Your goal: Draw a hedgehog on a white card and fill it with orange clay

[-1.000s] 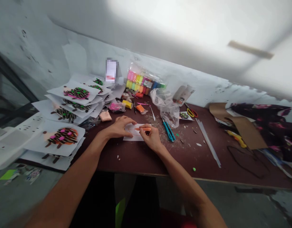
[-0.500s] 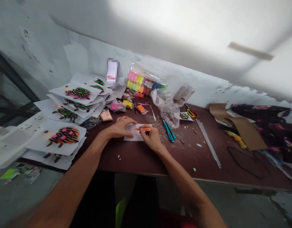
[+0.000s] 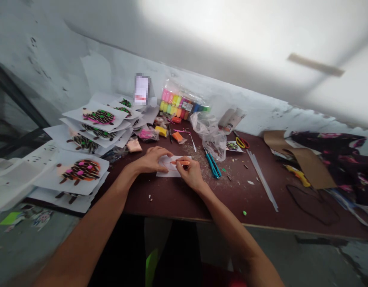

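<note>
On the table in front of me lies a small white sheet of paper (image 3: pixel 172 173) with a thin reddish curved line on it. My left hand (image 3: pixel 154 158) rests at the paper's left side, thumb and forefinger spread apart around the line, gripping nothing. Pinched in my right hand (image 3: pixel 190 172) is a slim orange pen (image 3: pixel 184 162), its tip pointing left at the paper near the curve. The far end of the pen shows past my fingers. To the right of this hand lie teal scissors (image 3: pixel 213 165).
Paper sheets with hedgehog figures (image 3: pixel 79 171) are stacked at left. Behind my hands are peach clay (image 3: pixel 133 145), orange clay (image 3: pixel 179 138), a multicoloured clay pack (image 3: pixel 184 105) and a plastic bag (image 3: pixel 214 143). Clear sticks (image 3: pixel 263 181) and a yellow glue gun (image 3: pixel 298 175) lie at right.
</note>
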`<state>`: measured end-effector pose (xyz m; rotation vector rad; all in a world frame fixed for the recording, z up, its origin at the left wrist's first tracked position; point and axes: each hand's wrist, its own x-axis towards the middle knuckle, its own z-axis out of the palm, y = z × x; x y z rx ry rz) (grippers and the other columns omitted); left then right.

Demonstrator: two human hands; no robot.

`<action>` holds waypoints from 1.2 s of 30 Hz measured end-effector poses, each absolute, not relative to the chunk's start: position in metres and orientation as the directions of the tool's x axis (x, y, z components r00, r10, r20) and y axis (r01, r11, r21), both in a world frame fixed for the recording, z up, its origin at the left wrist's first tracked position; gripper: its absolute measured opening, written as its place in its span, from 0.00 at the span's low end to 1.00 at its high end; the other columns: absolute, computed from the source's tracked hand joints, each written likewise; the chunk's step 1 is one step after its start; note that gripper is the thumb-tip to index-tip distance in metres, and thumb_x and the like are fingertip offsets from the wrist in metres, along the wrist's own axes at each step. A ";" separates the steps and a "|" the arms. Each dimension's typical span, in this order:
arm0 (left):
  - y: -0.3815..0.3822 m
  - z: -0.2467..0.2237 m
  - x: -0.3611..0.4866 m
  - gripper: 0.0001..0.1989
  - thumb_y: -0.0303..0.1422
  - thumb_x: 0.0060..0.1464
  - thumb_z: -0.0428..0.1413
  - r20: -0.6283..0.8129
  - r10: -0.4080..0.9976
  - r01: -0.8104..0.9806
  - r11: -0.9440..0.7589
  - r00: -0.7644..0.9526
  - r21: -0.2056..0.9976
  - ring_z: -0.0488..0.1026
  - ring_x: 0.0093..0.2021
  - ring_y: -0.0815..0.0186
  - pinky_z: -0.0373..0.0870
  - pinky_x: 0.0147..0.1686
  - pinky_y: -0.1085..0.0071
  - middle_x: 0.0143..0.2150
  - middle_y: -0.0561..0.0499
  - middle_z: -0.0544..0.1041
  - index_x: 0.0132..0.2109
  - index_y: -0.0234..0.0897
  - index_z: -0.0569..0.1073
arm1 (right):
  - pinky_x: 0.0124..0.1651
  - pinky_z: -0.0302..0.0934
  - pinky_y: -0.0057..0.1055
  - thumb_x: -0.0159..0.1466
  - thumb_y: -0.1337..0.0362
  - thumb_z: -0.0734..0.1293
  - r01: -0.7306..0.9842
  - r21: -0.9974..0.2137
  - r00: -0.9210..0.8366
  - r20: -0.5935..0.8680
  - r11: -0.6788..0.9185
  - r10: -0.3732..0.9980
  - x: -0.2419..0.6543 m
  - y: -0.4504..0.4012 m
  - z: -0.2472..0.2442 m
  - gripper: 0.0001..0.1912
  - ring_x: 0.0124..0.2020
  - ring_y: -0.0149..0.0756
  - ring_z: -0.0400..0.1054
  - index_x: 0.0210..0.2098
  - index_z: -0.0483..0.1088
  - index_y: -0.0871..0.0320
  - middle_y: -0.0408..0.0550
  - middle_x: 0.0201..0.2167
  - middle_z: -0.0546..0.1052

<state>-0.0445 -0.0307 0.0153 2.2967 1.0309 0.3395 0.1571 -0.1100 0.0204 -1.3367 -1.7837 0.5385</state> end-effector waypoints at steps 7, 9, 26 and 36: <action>-0.029 0.014 -0.045 0.30 0.41 0.44 0.63 -0.010 0.740 0.596 -0.533 0.672 0.601 0.62 0.64 0.50 0.53 0.65 0.54 0.60 0.49 0.72 0.57 0.47 0.73 | 0.28 0.56 0.26 0.63 0.65 0.64 0.591 -0.744 -0.064 0.342 0.312 0.937 0.159 -0.111 0.020 0.10 0.23 0.29 0.65 0.31 0.77 0.58 0.46 0.30 0.82; -0.029 0.014 -0.046 0.30 0.41 0.44 0.63 -0.006 0.736 0.591 -0.538 0.677 0.602 0.62 0.64 0.50 0.53 0.65 0.54 0.60 0.49 0.72 0.57 0.47 0.73 | 0.27 0.55 0.26 0.63 0.64 0.64 0.583 -0.752 -0.058 0.340 0.308 0.939 0.159 -0.111 0.018 0.09 0.22 0.29 0.63 0.31 0.77 0.58 0.46 0.29 0.81; -0.031 0.017 -0.045 0.30 0.41 0.45 0.63 -0.010 0.733 0.596 -0.545 0.680 0.590 0.62 0.63 0.50 0.54 0.65 0.54 0.61 0.49 0.72 0.57 0.46 0.72 | 0.28 0.56 0.26 0.61 0.62 0.64 0.537 -0.767 -0.107 0.350 0.350 0.931 0.155 -0.117 0.018 0.10 0.22 0.30 0.65 0.29 0.76 0.59 0.45 0.25 0.78; -0.029 0.015 -0.046 0.31 0.39 0.43 0.62 -0.023 0.735 0.598 -0.533 0.678 0.598 0.60 0.66 0.49 0.52 0.67 0.52 0.62 0.48 0.70 0.57 0.47 0.72 | 0.29 0.58 0.27 0.63 0.62 0.63 0.593 -0.728 -0.060 0.386 0.344 0.920 0.158 -0.114 0.019 0.11 0.22 0.30 0.65 0.31 0.77 0.58 0.47 0.28 0.81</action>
